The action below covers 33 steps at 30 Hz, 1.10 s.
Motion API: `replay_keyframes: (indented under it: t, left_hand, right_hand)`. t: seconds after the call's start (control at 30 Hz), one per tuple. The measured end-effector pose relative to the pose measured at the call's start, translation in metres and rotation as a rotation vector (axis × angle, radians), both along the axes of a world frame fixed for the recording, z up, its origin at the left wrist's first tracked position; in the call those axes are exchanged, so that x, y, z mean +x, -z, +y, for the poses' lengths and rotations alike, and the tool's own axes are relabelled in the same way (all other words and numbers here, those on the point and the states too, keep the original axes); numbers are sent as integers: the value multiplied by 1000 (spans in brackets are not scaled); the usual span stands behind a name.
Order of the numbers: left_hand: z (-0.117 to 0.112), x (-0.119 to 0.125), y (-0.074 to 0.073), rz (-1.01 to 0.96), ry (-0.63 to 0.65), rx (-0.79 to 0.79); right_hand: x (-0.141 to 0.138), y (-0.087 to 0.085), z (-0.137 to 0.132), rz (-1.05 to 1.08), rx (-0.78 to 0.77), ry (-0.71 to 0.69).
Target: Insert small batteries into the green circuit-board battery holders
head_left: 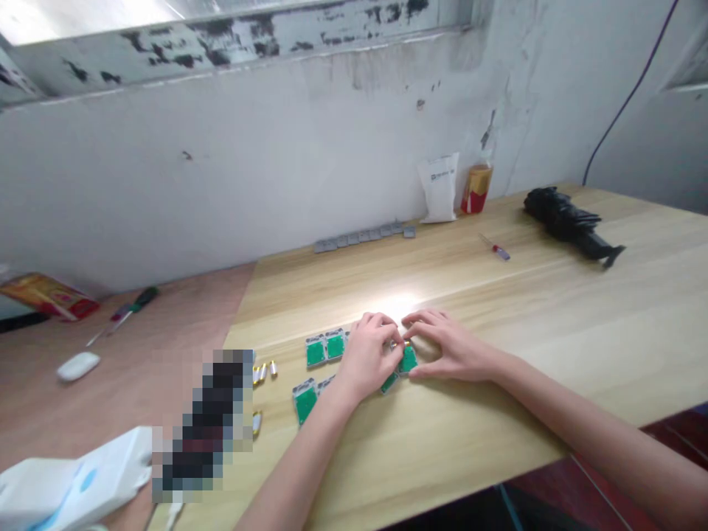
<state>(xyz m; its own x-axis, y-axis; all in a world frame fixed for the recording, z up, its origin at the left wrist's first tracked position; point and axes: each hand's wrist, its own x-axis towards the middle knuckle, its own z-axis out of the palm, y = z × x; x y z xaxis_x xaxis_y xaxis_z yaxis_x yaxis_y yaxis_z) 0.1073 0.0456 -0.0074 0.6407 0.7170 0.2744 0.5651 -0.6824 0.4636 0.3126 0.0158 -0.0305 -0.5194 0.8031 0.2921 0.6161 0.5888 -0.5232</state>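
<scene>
A small grey case with a green circuit board (pixel 408 360) lies on the wooden table between my hands. My right hand (pixel 456 350) holds it, thumb at its near edge and fingers at its far edge. My left hand (pixel 369 358) comes over its left side, thumb and fingertips brought together in a pinch; what they grip is hidden. A small gold-ended part shows at the case's far edge. Another green board (pixel 389 383) lies partly under my left hand. More cases with green boards (pixel 335 345) sit left of it, in a far row and a near row (pixel 306 403), partly covered by my left hand and forearm.
Small gold-and-silver cylinders, like batteries (pixel 273 369), lie on the left beside a pixelated dark object (pixel 207 420). Grey flat pieces (pixel 362 237) line the wall. Farther right are a white packet (pixel 441 190), a screwdriver (pixel 500 252) and a black bundle (pixel 564 220).
</scene>
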Motion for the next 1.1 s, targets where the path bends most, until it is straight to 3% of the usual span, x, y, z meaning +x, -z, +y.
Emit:
replay_keyframes:
  t: [0.1, 0.2, 0.3, 0.4, 0.5, 0.57, 0.67, 0.93, 1.1]
  left_hand:
    - [-5, -6, -8, 46, -23, 47]
    - [-17, -35, -21, 38, -98, 83]
    - [-38, -89, -31, 65, -255, 125]
    - [-63, -154, -28, 211, -418, 215]
    - [-82, -206, -20, 335, -428, 306]
    - [-89, -224, -16, 399, -419, 339]
    - [-92, -229, -15, 445, -390, 356]
    - [-81, -200, -14, 447, -312, 371]
    - [-79, -205, -14, 438, -304, 301]
  right_hand:
    - [0, 1, -1, -3, -17, 6]
    - [1, 2, -4, -23, -28, 32]
    - [3, 1, -8, -52, -49, 48]
    - [2, -2, -13, -72, -28, 64]
    - [-7, -7, -18, -120, 33, 23]
    - [-16, -10, -20, -149, 69, -14]
    - [-30, -10, -23, -166, 132, -27]
    - [-52, -14, -30, -189, 222, -64]
    - [-60, -19, -20, -191, 207, -44]
